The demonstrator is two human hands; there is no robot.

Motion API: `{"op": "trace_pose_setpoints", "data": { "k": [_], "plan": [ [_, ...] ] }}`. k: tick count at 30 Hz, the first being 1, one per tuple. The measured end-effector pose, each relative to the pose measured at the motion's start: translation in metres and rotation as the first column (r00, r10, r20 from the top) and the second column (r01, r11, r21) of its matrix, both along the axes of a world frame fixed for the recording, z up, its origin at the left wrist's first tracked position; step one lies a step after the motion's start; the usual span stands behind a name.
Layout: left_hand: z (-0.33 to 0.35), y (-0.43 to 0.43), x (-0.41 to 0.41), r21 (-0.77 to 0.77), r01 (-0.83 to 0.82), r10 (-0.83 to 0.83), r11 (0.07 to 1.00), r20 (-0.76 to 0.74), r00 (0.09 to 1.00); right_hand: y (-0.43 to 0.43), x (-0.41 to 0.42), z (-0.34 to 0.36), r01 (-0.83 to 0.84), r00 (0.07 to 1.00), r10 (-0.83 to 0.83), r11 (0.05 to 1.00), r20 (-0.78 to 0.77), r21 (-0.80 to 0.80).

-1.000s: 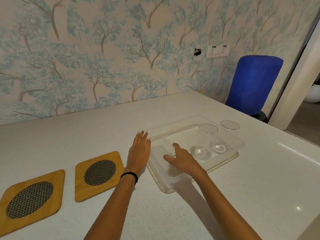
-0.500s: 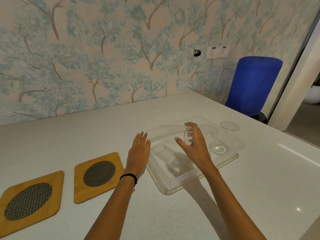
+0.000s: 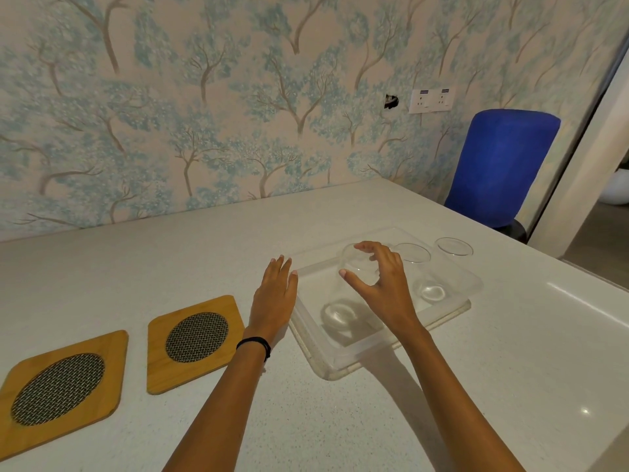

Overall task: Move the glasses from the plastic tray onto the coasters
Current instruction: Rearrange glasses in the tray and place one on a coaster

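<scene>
Right hand (image 3: pixel 381 284), flat on the plastic tray (image 3: pixel 340 361) floor a second ago, now up at the rim of the nearest glass (image 3: pixel 354 287) at frame centre, grip curled around it with thumb in front and fingers behind. Glass apparently tilted; lifted or not, cannot tell. Left hand (image 3: pixel 274 296) unchanged, spread flat, pressed against the tray's left wall. Two more glasses (image 3: pixel 425 270) upright toward the right. Both coasters (image 3: pixel 194 342) bare at lower left of the bench (image 3: pixel 476 386). First transfer likely just beginning.
</scene>
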State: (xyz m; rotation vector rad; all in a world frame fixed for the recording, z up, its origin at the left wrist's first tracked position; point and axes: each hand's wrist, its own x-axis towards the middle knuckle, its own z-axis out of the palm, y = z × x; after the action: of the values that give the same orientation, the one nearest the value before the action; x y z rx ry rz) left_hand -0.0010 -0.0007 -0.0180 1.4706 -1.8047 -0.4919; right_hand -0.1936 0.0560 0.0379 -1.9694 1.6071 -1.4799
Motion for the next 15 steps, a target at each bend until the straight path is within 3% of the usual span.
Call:
{"op": "trace_pose_setpoints", "data": {
  "k": [10,15],
  "plan": [
    [-0.001,-0.001,0.001,-0.005,0.005,-0.005,1.0,0.028,1.0,-0.001,0.0,-0.005,-0.027,0.999,0.028,0.998,-0.034,0.048],
    [-0.013,0.01,0.002,-0.071,-0.029,0.025,0.997,-0.065,0.998,-0.001,0.0,-0.006,-0.03,0.997,0.035,0.997,-0.062,0.07]
  ]
}}
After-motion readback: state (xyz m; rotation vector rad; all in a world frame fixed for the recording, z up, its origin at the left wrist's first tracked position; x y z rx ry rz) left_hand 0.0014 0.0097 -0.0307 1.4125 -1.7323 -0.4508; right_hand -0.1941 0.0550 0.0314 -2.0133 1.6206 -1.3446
